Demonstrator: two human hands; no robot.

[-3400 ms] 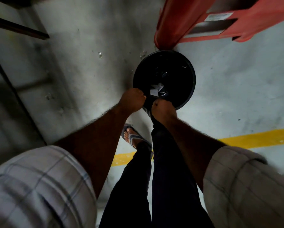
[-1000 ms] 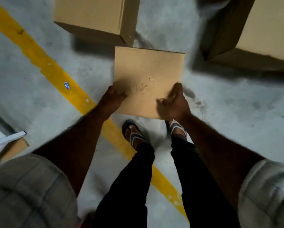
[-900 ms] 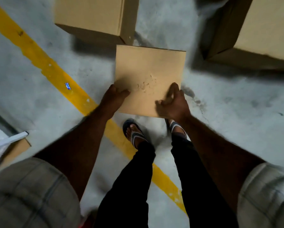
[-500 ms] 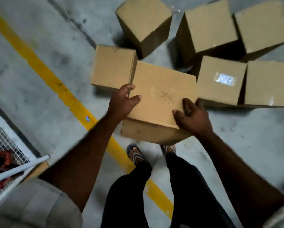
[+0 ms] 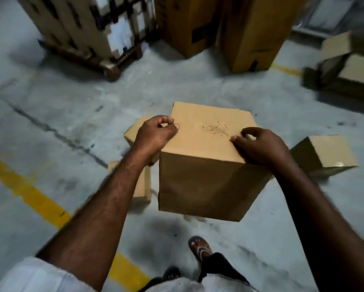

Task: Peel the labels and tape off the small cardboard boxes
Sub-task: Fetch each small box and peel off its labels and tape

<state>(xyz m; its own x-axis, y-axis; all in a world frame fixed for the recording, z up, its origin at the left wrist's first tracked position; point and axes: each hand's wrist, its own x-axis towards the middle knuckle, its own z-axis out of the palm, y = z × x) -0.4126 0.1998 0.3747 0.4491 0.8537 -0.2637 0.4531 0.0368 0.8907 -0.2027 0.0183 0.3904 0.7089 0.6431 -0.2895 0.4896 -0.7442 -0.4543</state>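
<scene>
I hold a plain brown cardboard box (image 5: 206, 165) in the air in front of me, above the concrete floor. Its top face has a rough torn patch (image 5: 216, 128) near the middle; no label or tape shows on it. My left hand (image 5: 155, 134) grips the box's upper left edge, thumb and fingertips on the top face. My right hand (image 5: 263, 146) grips the upper right edge, fingers curled over the top. Behind my left hand lie two small cardboard boxes (image 5: 134, 133), partly hidden.
Another small box (image 5: 324, 154) lies on the floor at the right. Tall cartons (image 5: 250, 32) and a loaded pallet (image 5: 92, 32) stand at the back, and open boxes (image 5: 349, 66) at the far right. A yellow floor line (image 5: 33, 197) runs at the lower left. My sandalled foot (image 5: 200, 247) is below.
The box has come up off the floor with both hands on it. My view has swung up from the cluster of small boxes toward the tall cartons at the back.
</scene>
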